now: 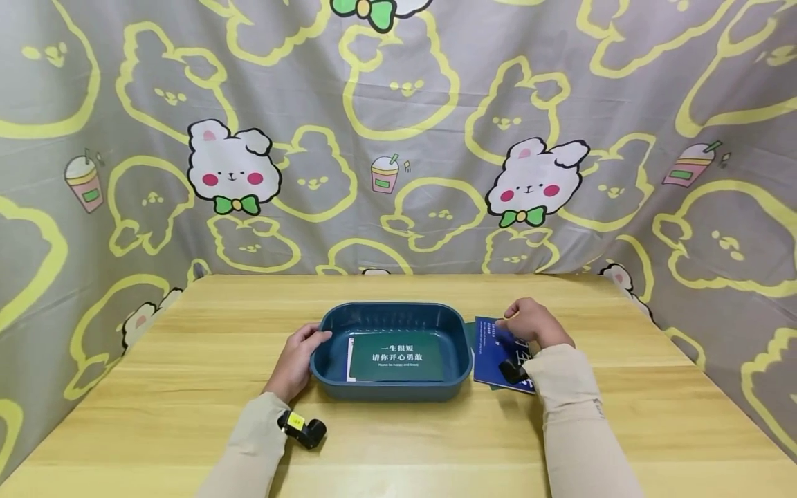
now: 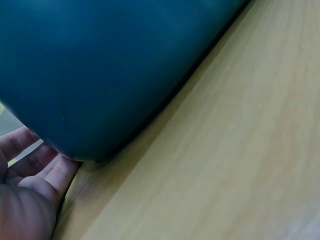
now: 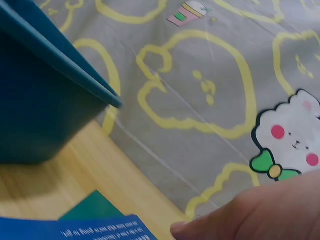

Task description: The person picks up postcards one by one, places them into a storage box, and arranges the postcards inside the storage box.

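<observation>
My left hand (image 1: 295, 361) grips the left end of a dark teal basin (image 1: 398, 392), thumb over the rim and fingers against its outer wall. Inside lies a green card or thin booklet (image 1: 396, 373) with white lettering, over a white-edged one (image 1: 351, 360). Right of the basin, a blue card or thin booklet (image 1: 486, 360) with white print overlaps a green one (image 3: 95, 206). Over the blue one's far edge is my right hand (image 1: 537, 324), fingers bent, one fingertip near that edge. Whether it pinches the edge is hidden.
The basin stands on a light wood-grain table (image 1: 187, 387). A grey curtain (image 1: 429, 166) with yellow outlines and white rabbits hangs behind and along both sides. Each wrist carries a small black camera, the left one (image 1: 305, 430) bearing a yellow label.
</observation>
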`<state>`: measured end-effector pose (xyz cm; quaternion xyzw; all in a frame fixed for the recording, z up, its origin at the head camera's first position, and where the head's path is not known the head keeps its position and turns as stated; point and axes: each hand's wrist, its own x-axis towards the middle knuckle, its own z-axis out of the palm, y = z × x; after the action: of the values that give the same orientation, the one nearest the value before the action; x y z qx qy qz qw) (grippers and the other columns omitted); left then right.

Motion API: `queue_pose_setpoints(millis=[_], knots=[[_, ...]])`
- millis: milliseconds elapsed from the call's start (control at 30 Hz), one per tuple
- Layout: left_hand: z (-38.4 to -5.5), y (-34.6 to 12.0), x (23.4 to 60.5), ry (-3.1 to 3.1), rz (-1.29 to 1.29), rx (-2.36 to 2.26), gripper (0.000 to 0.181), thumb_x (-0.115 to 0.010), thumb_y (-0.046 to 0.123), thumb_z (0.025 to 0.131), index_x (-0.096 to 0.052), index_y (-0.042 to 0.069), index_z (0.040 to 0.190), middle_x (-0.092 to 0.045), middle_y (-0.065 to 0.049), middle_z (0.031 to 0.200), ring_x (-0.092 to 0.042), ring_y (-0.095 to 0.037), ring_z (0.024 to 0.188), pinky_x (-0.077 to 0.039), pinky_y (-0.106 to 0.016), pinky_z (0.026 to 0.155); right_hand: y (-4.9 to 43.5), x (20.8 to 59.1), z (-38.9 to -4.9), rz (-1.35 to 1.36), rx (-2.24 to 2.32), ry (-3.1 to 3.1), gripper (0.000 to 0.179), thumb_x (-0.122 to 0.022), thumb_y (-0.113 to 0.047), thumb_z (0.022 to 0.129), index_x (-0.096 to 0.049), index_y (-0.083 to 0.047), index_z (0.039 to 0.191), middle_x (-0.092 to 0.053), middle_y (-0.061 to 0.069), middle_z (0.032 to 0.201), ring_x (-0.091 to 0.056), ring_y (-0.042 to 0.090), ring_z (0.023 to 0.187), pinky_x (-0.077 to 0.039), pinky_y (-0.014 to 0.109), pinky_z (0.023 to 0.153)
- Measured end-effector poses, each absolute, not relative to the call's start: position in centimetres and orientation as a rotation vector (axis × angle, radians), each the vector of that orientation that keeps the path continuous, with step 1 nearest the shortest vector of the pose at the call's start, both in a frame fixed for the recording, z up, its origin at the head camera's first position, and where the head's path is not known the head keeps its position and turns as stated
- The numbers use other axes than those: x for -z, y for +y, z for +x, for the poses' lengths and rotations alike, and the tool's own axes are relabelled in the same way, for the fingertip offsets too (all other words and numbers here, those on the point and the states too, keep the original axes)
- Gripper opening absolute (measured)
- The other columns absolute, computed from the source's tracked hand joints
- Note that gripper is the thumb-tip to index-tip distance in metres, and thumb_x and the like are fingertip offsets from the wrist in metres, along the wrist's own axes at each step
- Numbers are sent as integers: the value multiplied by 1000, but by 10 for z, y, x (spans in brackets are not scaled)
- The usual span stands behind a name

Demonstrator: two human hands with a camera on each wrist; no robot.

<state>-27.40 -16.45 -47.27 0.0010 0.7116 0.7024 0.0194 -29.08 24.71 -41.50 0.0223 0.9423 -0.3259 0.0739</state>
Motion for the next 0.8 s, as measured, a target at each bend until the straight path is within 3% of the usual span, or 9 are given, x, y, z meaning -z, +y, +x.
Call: queue_pose_setpoints(millis=[100, 200, 300, 400, 800], knots=[[-275, -165, 472, 2207, 8, -2197, 38, -53, 17, 98, -50, -6, 128, -49, -19, 131, -50, -27, 112, -48, -26, 86, 253, 417, -292, 93, 977, 2767, 32, -64, -19, 92, -47, -6, 69, -41, 1, 59, -39, 15, 48, -37, 28, 50], [-276, -166, 471, 2209, 12, -2194, 37, -53, 17, 99, -50, -6, 128, -49, -20, 131, -50, -27, 111, -49, -25, 85, 256, 418, -292, 137, 877, 2710, 40, -64, -27, 94, -47, -6, 63, -37, 1, 54, -38, 15, 46, -37, 28, 50], [-276, -167, 470, 2215, 9, -2187, 37, -52, 16, 99, -50, -6, 128, -49, -20, 131, -50, -27, 111, -49, -25, 84, 258, 419, -291, 168, 756, 2695, 45, -68, -36, 90, -58, 7, 84, -49, 9, 69, -50, 22, 63, -43, 32, 60], [-275, -166, 469, 2214, 6, -2183, 37, -52, 16, 99, -50, -6, 128, -49, -19, 131, -50, -27, 111, -49, -25, 84, 258, 419, -287, 240, 723, 2693, 57, -72, -38, 86, -54, 13, 105, -53, 16, 86, -53, 30, 80, -45, 37, 70], [-271, -167, 471, 2217, -5, -2152, 39, -51, 19, 100, -48, -5, 131, -46, -19, 136, -47, -29, 118, -45, -35, 96, 261, 422, -280, 372, 779, 2741, 54, -75, -27, 85, -51, 16, 107, -53, 20, 91, -52, 32, 84, -47, 41, 73]])
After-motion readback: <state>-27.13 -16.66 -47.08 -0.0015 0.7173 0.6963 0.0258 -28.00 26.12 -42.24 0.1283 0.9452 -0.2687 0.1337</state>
